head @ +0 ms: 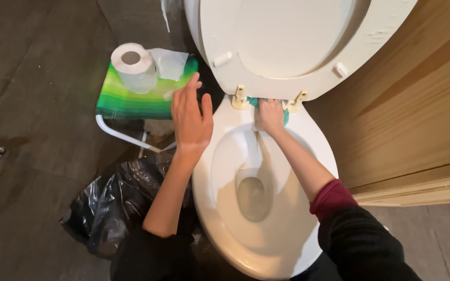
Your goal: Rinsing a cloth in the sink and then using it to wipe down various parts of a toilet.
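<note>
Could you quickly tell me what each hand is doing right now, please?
Left hand: open, fingers spread, holding nothing.
Right hand: closed on a teal cloth at the toilet hinges.

The left hand [191, 117] sits left of centre in the frame, open and flat, fingers spread, forearm bare. The right hand [270, 115] reaches further up, at centre, fingers curled downward, arm outstretched with its dark sleeve pushed back.

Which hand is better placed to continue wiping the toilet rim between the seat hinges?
Probably the right hand: it presses the teal cloth on the toilet rim between the hinges. The left hand hovers open and empty, beside the bowl.
</note>
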